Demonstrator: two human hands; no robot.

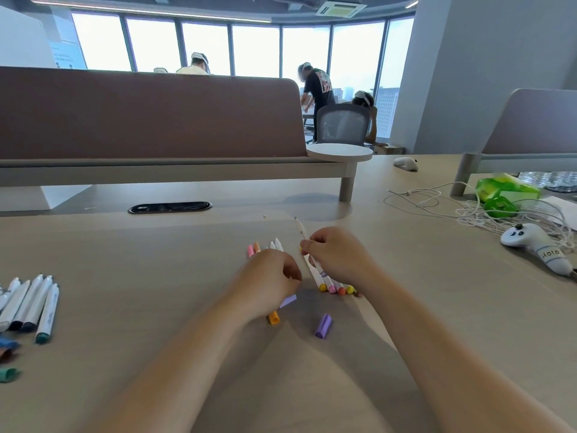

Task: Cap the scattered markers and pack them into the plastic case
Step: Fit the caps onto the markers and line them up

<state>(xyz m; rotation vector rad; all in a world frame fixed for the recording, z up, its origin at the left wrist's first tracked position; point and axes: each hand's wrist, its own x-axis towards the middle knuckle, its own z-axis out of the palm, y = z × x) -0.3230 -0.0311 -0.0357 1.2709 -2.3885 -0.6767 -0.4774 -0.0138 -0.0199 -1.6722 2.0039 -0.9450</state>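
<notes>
Nearest on the bench (140, 254) lie a loose purple cap (323, 325) and an orange cap (274, 317). The left hand (268, 279) curls over a lilac cap (288, 300); I cannot tell whether its fingers grip anything. Just beside it, the right hand (338, 259) pinches a white marker (300, 231) in its fingers, tip tilted away, above a row of markers with coloured ends (335, 288).

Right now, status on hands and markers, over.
Right hand pinching slim white marker, tip pointing away. Left hand curled over pastel markers, grip unclear. Loose purple plastic cap near them. Plastic case not in view.
</notes>
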